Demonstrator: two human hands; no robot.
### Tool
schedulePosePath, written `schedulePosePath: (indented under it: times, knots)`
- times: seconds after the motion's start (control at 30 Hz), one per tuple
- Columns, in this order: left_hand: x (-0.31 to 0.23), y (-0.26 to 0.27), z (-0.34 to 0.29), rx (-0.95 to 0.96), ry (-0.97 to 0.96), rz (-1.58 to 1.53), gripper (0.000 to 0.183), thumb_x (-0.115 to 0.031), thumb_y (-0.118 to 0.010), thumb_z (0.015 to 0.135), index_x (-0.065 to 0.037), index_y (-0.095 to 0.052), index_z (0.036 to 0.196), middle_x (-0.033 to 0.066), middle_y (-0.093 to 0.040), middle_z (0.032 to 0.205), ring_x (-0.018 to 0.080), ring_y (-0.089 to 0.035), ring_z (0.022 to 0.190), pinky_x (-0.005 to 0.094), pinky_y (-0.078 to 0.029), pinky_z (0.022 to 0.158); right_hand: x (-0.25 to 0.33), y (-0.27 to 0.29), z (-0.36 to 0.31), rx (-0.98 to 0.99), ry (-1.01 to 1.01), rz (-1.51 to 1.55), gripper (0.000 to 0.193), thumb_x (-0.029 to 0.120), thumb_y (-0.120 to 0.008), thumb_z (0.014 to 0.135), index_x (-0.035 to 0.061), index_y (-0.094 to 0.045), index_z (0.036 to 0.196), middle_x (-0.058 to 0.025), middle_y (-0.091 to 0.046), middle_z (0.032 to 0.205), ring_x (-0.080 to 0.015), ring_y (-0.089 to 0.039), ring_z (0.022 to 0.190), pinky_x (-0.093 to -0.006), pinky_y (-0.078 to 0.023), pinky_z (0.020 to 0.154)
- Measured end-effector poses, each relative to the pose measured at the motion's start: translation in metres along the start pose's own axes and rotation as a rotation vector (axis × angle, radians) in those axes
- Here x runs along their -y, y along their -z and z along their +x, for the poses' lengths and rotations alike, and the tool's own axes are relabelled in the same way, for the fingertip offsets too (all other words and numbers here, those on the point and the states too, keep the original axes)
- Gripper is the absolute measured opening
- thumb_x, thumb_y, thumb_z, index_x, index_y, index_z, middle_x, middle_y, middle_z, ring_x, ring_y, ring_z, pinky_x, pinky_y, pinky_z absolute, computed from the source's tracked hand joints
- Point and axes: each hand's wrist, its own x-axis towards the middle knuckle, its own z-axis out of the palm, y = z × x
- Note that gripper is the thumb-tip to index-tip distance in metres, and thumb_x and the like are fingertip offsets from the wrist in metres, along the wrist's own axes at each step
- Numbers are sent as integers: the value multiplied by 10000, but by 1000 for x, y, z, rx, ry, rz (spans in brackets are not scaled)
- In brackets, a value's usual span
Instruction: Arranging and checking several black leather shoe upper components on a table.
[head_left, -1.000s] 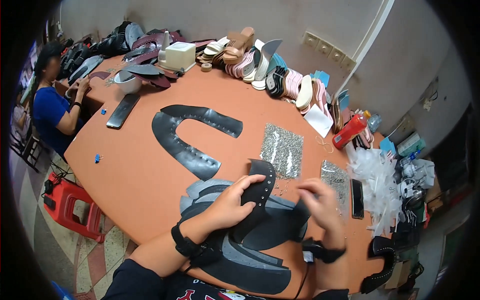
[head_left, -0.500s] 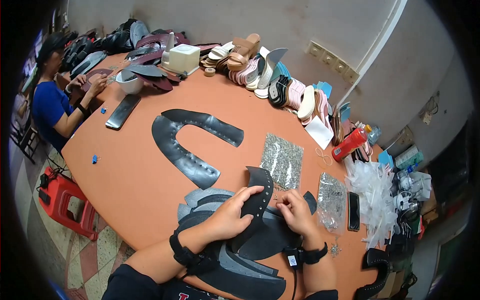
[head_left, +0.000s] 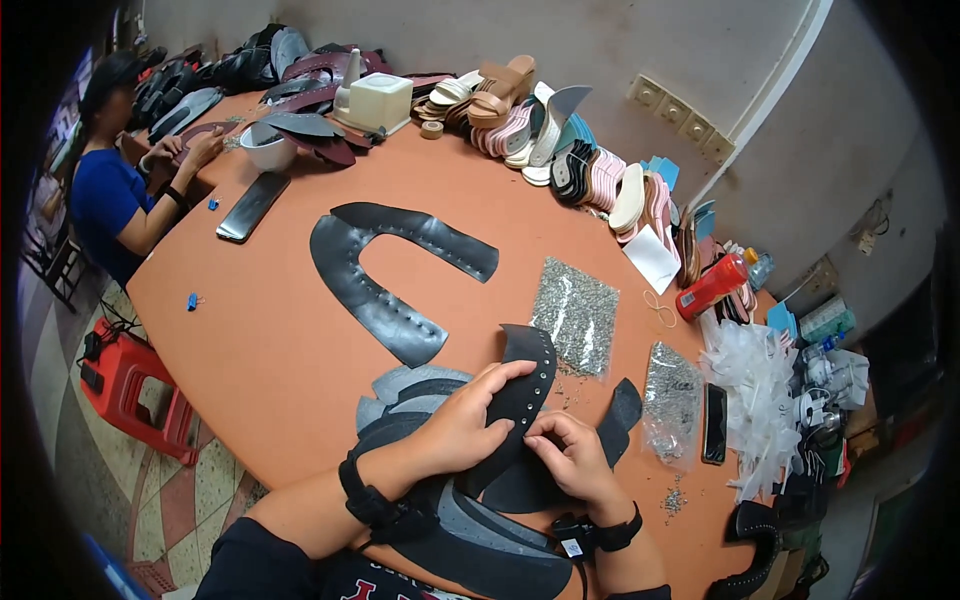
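My left hand [head_left: 462, 427] grips a black, studded, curved leather piece [head_left: 527, 368] from the left side, fingers laid across its top. My right hand [head_left: 569, 455] pinches the same piece at its lower middle with the fingertips. The piece lies over a stack of black and grey cut shoe uppers [head_left: 415, 388] at the near edge of the orange table [head_left: 270, 340]. Small silver studs [head_left: 575, 314] lie on a clear sheet just beyond my hands.
A large black U-shaped upper [head_left: 380, 268] lies mid-table. A second bag of studs [head_left: 671, 395] and a phone [head_left: 714, 423] are to the right. Sandals and soles [head_left: 560, 150] line the far edge. A person in blue [head_left: 115, 200] sits at the far left; a red stool [head_left: 130, 385] stands below.
My right hand has moved left and closed in on the studded piece beside my left hand. The left hand has kept its hold.
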Motion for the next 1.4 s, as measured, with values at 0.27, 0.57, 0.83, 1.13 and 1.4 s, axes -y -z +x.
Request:
schedulePosePath:
  times: [0.27,0.57,0.83,1.13,1.4]
  knots:
    - [-1,-2,0,1,-25,9,616,93,-535,747,-8,-377,1333,133,-421,1308,222,-434,1225,327,-364,1016,-13,-10,-4,-53,-146,165,121,26,-629,823,16,-532,895,-55,-606,811,-105,-583,736,-230,-459,629]
    - [2,-2,-3,1,-56,69,615,79,-549,731,-6,-391,1319,159,-443,1299,255,-435,1232,341,-368,1012,-15,-20,-2,-179,-98,71,250,-1,-653,798,52,-450,933,-10,-560,764,-62,-543,671,-207,-450,608]
    - [-4,-4,1,65,38,193,713,49,-607,744,-30,-286,1376,170,-429,1319,253,-460,1212,329,-379,997,-9,30,9,-236,-170,232,71,38,-547,890,-13,-562,937,-43,-615,830,-98,-594,737,-221,-477,654]
    - [-1,-4,0,62,153,69,580,39,-598,743,-14,-401,1286,138,-515,1222,218,-506,1153,310,-408,958,-43,38,15,-127,-64,-483,72,36,-636,758,11,-621,824,-117,-557,789,-274,-582,745,-344,-458,664]
    - [0,-4,0,50,146,89,541,27,-608,735,-7,-437,1247,125,-521,1208,214,-495,1159,310,-388,981,-43,38,17,-177,103,-566,38,3,-606,754,11,-582,783,-125,-562,781,-320,-570,751,-363,-456,665]
